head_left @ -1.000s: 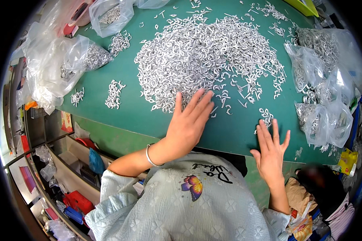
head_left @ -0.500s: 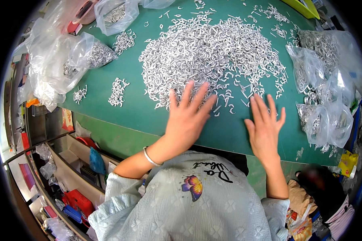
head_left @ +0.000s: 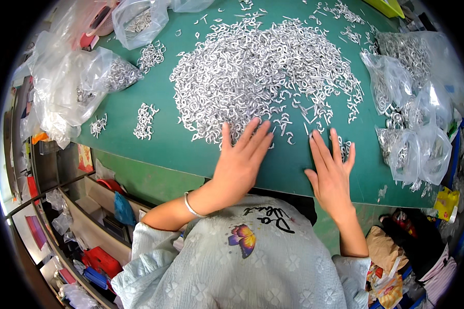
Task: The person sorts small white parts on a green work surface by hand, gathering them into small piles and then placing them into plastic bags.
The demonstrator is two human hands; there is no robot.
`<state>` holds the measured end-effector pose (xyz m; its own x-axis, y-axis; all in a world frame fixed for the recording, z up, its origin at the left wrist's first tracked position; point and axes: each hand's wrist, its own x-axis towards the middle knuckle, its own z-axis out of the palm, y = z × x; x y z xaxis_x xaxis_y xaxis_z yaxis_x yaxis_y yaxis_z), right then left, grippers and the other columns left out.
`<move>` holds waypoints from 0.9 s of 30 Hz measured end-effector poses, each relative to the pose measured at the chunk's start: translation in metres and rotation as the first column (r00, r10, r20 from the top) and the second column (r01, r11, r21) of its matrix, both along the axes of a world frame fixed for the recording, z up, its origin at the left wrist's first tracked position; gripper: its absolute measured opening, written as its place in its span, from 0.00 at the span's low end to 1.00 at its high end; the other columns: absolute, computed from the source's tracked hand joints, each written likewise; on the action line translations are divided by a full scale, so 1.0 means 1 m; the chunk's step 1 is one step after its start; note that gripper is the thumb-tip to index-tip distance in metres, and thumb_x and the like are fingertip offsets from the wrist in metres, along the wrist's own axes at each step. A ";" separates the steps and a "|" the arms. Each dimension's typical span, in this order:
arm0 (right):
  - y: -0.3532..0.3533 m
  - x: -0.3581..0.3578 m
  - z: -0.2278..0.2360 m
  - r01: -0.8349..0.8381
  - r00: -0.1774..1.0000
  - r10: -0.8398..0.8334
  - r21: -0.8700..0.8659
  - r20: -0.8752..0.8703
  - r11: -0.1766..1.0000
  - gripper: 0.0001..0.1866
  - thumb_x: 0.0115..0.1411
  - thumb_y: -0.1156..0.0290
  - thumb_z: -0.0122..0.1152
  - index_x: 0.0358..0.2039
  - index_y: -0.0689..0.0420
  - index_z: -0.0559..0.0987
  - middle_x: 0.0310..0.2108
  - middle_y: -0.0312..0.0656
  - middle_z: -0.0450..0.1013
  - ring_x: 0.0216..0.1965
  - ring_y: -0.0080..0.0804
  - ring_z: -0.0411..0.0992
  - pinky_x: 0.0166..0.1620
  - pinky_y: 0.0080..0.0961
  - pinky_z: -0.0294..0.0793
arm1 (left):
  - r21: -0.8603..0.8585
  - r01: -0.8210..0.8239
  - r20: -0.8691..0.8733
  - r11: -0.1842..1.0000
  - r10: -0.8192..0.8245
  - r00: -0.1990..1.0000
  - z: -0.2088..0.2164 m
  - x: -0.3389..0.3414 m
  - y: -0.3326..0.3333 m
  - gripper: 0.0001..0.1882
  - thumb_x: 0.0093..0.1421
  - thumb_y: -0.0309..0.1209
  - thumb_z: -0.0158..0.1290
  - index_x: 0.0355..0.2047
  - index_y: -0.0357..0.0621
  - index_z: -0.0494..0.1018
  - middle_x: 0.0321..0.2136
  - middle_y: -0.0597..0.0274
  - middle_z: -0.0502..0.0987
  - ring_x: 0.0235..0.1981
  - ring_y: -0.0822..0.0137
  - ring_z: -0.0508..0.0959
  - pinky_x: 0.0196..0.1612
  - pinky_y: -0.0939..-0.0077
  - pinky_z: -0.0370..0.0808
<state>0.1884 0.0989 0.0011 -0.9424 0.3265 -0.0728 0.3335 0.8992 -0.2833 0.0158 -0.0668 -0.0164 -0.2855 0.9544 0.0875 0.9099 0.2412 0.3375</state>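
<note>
A broad heap of small silvery metal pieces [head_left: 242, 77], many of them curved or ring-shaped, lies over the middle of the green table [head_left: 154, 149]. My left hand [head_left: 242, 162] is spread palm down at the heap's near edge, its fingertips touching or just over the closest pieces. To the right, my right hand [head_left: 331, 172] lies with its fingers stretched out. A small group of pieces [head_left: 345, 147] shows beside and between its fingers. Neither hand grips anything; what lies under the palms is hidden.
Clear plastic bags of metal parts stand at the left [head_left: 121, 72] and right [head_left: 417, 149]. Small separate piles [head_left: 146, 121] sit left of the heap. A yellow-green tray [head_left: 386, 7] is at the far right. Below left is an open drawer unit [head_left: 95, 216].
Both hands have drawn slightly back toward me, the right one also a little leftward. The whole table view has shifted slightly left. Fingers stay spread.
</note>
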 end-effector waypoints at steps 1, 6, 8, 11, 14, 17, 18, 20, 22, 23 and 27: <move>-0.003 0.007 0.002 0.009 1.000 -0.008 -0.011 0.025 1.000 0.37 0.53 0.65 0.65 0.62 0.59 0.65 0.68 0.37 0.54 0.70 0.48 0.46 0.63 0.70 0.39 | 0.015 -0.032 0.012 0.999 0.032 0.999 -0.001 -0.003 -0.002 0.28 0.53 0.20 0.53 0.57 0.36 0.66 0.64 0.54 0.61 0.67 0.50 0.57 0.61 0.24 0.46; -0.020 0.038 0.003 0.038 0.994 -0.037 -0.012 0.104 0.999 0.41 0.49 0.61 0.68 0.62 0.59 0.65 0.68 0.39 0.53 0.70 0.49 0.46 0.63 0.71 0.39 | -0.002 -0.046 -0.007 0.999 0.046 0.999 -0.001 0.003 -0.010 0.26 0.53 0.20 0.53 0.55 0.35 0.68 0.63 0.53 0.63 0.67 0.51 0.58 0.60 0.23 0.45; -0.021 0.040 0.008 0.003 0.994 0.002 -0.046 0.109 0.999 0.41 0.49 0.61 0.68 0.62 0.59 0.65 0.68 0.40 0.54 0.71 0.49 0.46 0.63 0.70 0.37 | 0.004 0.005 0.021 1.000 -0.005 1.000 -0.001 0.010 -0.008 0.26 0.53 0.20 0.54 0.55 0.35 0.68 0.64 0.53 0.62 0.67 0.51 0.58 0.60 0.23 0.45; -0.015 0.028 0.012 0.015 1.000 -0.015 -0.049 -0.009 0.999 0.40 0.50 0.62 0.67 0.62 0.59 0.65 0.68 0.40 0.56 0.71 0.49 0.46 0.63 0.69 0.36 | 0.030 0.021 0.022 0.999 -0.022 1.000 -0.002 0.012 -0.007 0.24 0.55 0.22 0.54 0.54 0.38 0.70 0.64 0.54 0.62 0.67 0.52 0.57 0.60 0.23 0.45; 0.003 -0.025 0.006 0.051 0.977 -0.036 0.066 -0.209 0.997 0.29 0.54 0.68 0.64 0.57 0.58 0.70 0.62 0.39 0.61 0.66 0.47 0.54 0.63 0.61 0.42 | 0.055 -0.005 0.023 0.998 0.003 1.000 0.001 0.010 0.003 0.23 0.56 0.24 0.55 0.54 0.42 0.71 0.63 0.55 0.63 0.67 0.52 0.58 0.60 0.23 0.46; 0.029 -0.066 -0.014 0.094 0.948 -0.048 0.132 -0.316 0.987 0.18 0.56 0.72 0.63 0.48 0.56 0.76 0.53 0.37 0.68 0.57 0.40 0.63 0.60 0.50 0.49 | 0.091 -0.005 -0.017 0.996 0.007 1.000 -0.006 0.006 0.009 0.22 0.56 0.27 0.57 0.52 0.43 0.72 0.63 0.55 0.63 0.67 0.52 0.58 0.59 0.25 0.49; 0.033 -0.072 -0.020 0.104 0.942 -0.052 0.145 -0.330 0.984 0.14 0.56 0.74 0.63 0.44 0.56 0.78 0.49 0.36 0.71 0.54 0.38 0.65 0.59 0.46 0.52 | 0.091 -0.002 -0.050 0.996 0.007 0.999 -0.008 0.005 0.008 0.21 0.57 0.29 0.57 0.52 0.42 0.73 0.62 0.55 0.64 0.66 0.52 0.58 0.59 0.26 0.51; 0.034 -0.074 -0.019 0.097 0.912 -0.034 0.135 -0.409 0.986 0.09 0.54 0.73 0.64 0.37 0.56 0.79 0.42 0.35 0.71 0.48 0.36 0.67 0.55 0.46 0.54 | 0.099 0.010 -0.074 0.995 -0.003 0.997 -0.007 0.000 0.009 0.20 0.57 0.30 0.57 0.50 0.41 0.74 0.62 0.54 0.64 0.66 0.52 0.59 0.58 0.26 0.53; 0.034 -0.072 -0.019 0.092 0.889 -0.033 0.106 -0.457 0.990 0.07 0.53 0.74 0.65 0.33 0.56 0.79 0.38 0.34 0.71 0.44 0.35 0.67 0.51 0.43 0.56 | 0.105 0.007 -0.044 0.994 -0.003 0.999 -0.003 -0.002 0.008 0.19 0.56 0.29 0.57 0.49 0.41 0.74 0.62 0.54 0.64 0.66 0.51 0.59 0.58 0.26 0.53; 0.034 -0.065 -0.014 0.101 0.880 -0.048 0.087 -0.472 0.991 0.06 0.53 0.74 0.65 0.33 0.56 0.79 0.37 0.34 0.71 0.43 0.34 0.67 0.50 0.41 0.56 | 0.108 0.000 -0.030 0.994 0.004 1.000 -0.002 -0.002 0.008 0.19 0.56 0.29 0.57 0.49 0.40 0.74 0.62 0.54 0.64 0.66 0.51 0.59 0.58 0.26 0.53; 0.028 -0.007 0.008 0.073 0.945 -0.153 -0.269 -0.288 0.960 0.06 0.51 0.76 0.66 0.30 0.56 0.78 0.35 0.36 0.71 0.41 0.34 0.67 0.47 0.34 0.57 | 0.130 -0.053 0.034 0.990 0.049 0.998 0.001 -0.005 0.005 0.19 0.56 0.26 0.57 0.49 0.39 0.73 0.62 0.53 0.63 0.66 0.50 0.59 0.60 0.26 0.49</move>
